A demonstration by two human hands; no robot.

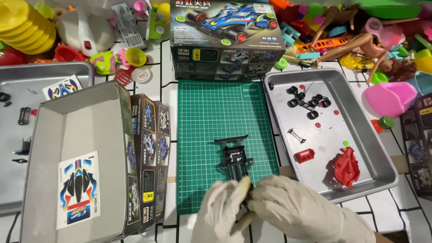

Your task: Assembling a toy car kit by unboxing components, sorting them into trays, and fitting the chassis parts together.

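Gloved hands [270, 211] over green mat [216, 112], toy-cluttered table [166, 63].

Upper green mat [216, 108] bare, open to reach; open box [76, 171] walls off left, metal tray [382, 157] rim right, toy car box [225, 40] blocks far edge

Two gloved hands, left [222, 209] and right [306, 209], one black chassis [235, 158], one green cutting mat [220, 121], two metal trays, left [27, 74] and right [360, 112], two sticker sheets, far [62, 87] and near [78, 189].
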